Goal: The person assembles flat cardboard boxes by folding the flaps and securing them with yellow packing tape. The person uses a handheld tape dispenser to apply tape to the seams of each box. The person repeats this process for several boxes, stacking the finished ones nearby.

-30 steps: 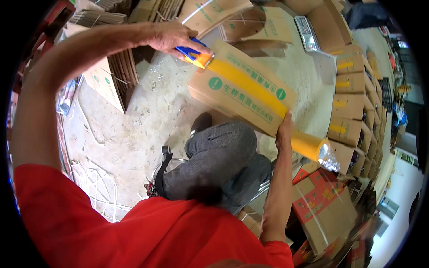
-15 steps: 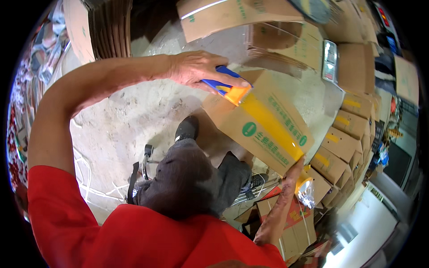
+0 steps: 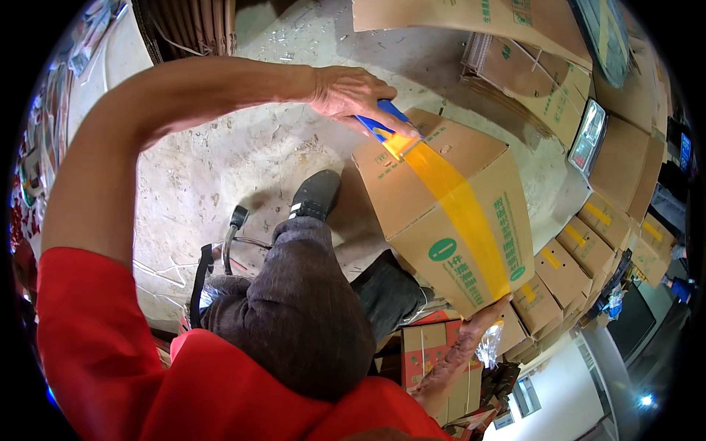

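My left hand point(image 3: 350, 95) is closed around a blue and orange tape dispenser point(image 3: 388, 121). The dispenser's orange end rests on the top of a brown cardboard box point(image 3: 401, 195) with green print. From there a wide yellow tape strip point(image 3: 460, 202) runs over the box's edge and down its printed side. At the lower corner my right hand point(image 3: 487, 316) presses its fingers against the box near the strip's end. Most of that hand's grip is hidden beneath the box, which sits tilted in front of my legs.
Several taped boxes point(image 3: 562, 273) stand in a row at the right. Flattened cardboard point(image 3: 533, 84) is stacked at the far right, more cardboard point(image 3: 195, 26) at the far left. A silver-framed panel point(image 3: 588, 136) leans nearby. White straps point(image 3: 158, 272) lie on the concrete floor point(image 3: 213, 176).
The box has tilted so its top face shows more. My left hand has drawn the dispenser across the edge onto that face, with the tape trailing behind. My right hand still supports the lower corner.
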{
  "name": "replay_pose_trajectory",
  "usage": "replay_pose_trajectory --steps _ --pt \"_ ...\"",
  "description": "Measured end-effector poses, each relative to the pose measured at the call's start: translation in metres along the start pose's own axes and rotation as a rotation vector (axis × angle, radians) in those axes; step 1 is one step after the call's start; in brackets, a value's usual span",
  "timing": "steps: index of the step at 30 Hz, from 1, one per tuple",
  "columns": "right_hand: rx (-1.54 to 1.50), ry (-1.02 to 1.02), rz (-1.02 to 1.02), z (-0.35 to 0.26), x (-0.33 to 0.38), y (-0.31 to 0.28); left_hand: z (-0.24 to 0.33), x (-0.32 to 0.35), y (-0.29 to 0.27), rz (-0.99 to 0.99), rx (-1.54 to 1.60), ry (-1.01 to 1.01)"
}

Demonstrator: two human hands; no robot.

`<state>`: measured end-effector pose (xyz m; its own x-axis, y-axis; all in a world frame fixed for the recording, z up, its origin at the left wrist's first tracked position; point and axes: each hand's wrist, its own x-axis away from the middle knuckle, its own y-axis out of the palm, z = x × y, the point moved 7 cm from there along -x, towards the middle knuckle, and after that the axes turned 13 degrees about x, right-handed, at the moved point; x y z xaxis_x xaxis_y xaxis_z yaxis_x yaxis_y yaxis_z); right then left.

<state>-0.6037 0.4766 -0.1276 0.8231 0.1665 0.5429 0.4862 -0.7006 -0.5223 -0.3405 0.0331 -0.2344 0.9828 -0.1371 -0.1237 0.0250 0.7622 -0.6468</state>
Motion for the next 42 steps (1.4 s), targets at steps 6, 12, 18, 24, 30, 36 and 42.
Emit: replay_pose_trajectory --steps 6,12,18,24,30,36,42 --pt "0.338 -0.340 -0.074 0.048 -0.032 -0.056 -0.023 -0.001 0.015 -0.153 -0.151 -0.011" --pt "0.158 -0.028 0.005 0.013 -0.004 -0.010 0.020 -0.047 0.026 -0.351 -0.533 0.060" --pt "0.054 0.003 0.028 0.021 -0.023 -0.020 -0.060 -0.017 0.096 -0.733 -0.372 -0.666" --pt "0.413 -0.353 0.041 0.020 -0.013 -0.028 -0.081 0.122 0.062 0.110 0.603 -0.671" --pt "0.020 0.034 0.059 -0.003 0.005 0.007 -0.056 0.135 0.045 0.173 0.086 -0.727" --pt "-0.006 0.011 0.036 -0.001 0.006 0.009 0.072 -0.084 -0.028 0.788 0.863 -0.137" --pt "-0.052 0.044 0.071 0.002 0.001 0.004 -0.025 -0.119 0.045 0.933 0.933 -0.280"
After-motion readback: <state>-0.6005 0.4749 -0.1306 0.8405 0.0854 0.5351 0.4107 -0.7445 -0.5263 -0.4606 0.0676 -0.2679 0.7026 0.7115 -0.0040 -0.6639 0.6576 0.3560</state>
